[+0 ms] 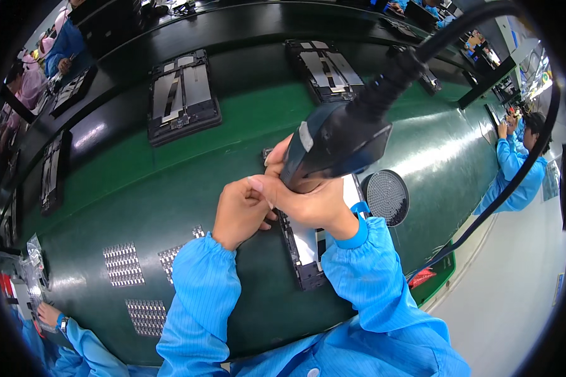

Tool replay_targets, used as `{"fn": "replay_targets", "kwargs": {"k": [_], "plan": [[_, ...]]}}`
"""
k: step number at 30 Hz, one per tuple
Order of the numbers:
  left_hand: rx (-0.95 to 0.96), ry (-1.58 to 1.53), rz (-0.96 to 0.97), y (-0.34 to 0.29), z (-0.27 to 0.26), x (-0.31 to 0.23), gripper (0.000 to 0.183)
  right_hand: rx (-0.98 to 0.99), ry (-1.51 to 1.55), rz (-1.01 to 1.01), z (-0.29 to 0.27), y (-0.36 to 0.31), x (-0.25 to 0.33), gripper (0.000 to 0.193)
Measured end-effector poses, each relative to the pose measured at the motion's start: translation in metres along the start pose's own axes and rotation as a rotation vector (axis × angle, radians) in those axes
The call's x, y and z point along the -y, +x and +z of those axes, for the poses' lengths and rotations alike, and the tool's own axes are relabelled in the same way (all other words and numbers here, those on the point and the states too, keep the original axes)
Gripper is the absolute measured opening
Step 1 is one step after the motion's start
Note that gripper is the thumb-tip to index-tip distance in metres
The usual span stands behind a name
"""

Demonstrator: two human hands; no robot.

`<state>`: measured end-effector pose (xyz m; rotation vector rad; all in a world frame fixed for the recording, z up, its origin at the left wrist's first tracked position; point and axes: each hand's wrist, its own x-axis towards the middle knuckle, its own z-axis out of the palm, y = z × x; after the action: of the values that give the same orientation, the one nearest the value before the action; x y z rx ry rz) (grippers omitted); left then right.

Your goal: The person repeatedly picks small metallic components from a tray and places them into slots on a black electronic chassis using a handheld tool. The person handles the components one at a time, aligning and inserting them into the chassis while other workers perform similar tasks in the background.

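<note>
Over a green counter (107, 207), you brought both hands together above an opened flat device (303, 242) with white panels. Your right hand (314, 204) was clamped on a black corded tool (343, 141), its long axis slanting from the cable end, up and to the right, toward a nose down and to the left; the tip was hidden behind your fingers. Your left hand (238, 213) met it at the fingertips, its fingers curled in; whether they pinched anything could not be told.

The device lay flat on the counter beneath your hands, its long axis running away from you, the far end leaning left, the near end just ahead of your right sleeve (377, 270). A round black dish (393, 220) sat just beside its right edge. To your left lay sheets of small metallic parts (123, 264); farther across, a similar opened device (183, 94) lay lengthwise away from you. At lower left, a co-worker's hand (49, 314) rested near the counter's edge.
</note>
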<state>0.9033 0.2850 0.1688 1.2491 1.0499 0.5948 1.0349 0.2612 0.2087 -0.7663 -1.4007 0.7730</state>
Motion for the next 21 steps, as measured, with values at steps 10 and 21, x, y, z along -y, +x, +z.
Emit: {"fn": "replay_targets", "kwargs": {"k": [10,21], "plan": [[-0.002,0.06,-0.019,0.003,0.011,-0.002,0.012,-0.151,0.129,0.217,-0.01,-0.001,0.007,0.025],[-0.229,0.791,0.217,-0.07,-0.083,-0.015,0.026,-0.249,0.095,0.023,-0.13,-0.034,0.06,0.048]]}}
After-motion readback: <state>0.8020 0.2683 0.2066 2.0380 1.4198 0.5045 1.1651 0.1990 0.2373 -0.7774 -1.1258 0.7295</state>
